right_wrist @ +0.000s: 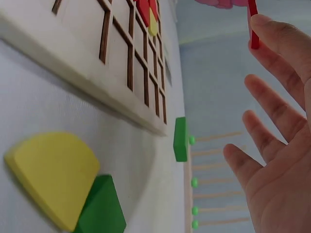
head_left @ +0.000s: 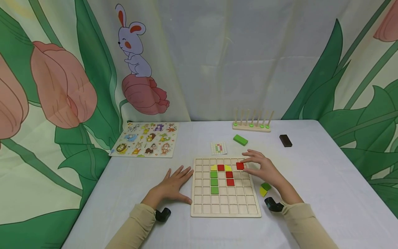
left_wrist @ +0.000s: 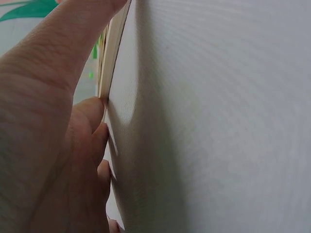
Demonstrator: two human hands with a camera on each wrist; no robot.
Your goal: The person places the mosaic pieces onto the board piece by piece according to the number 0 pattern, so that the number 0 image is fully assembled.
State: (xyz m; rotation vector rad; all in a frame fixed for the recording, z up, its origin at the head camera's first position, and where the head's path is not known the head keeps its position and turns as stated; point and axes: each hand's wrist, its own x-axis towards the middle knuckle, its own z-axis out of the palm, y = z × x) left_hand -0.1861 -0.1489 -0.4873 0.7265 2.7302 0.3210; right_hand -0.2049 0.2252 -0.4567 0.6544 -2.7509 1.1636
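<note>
A wooden grid board (head_left: 225, 209) lies on the table with green, red and yellow tiles in some of its cells. My right hand (head_left: 264, 168) pinches a red square tile (head_left: 240, 166) between thumb and index finger, above the board's upper right corner; the right wrist view shows that tile (right_wrist: 253, 29) edge-on, raised off the board. My left hand (head_left: 173, 186) rests flat with spread fingers, the thumb and fingertips touching the board's left edge. Beside the board's right edge lie a yellow quarter-round tile (right_wrist: 53, 174) and a green tile (right_wrist: 103, 208).
Behind the board are a small pattern card (head_left: 217, 148) and a green block (head_left: 240, 139). Farther back stands a wooden peg rack (head_left: 252, 128) with green rings. A black block (head_left: 285, 140) lies at the right, an animal picture board (head_left: 146, 140) at the back left.
</note>
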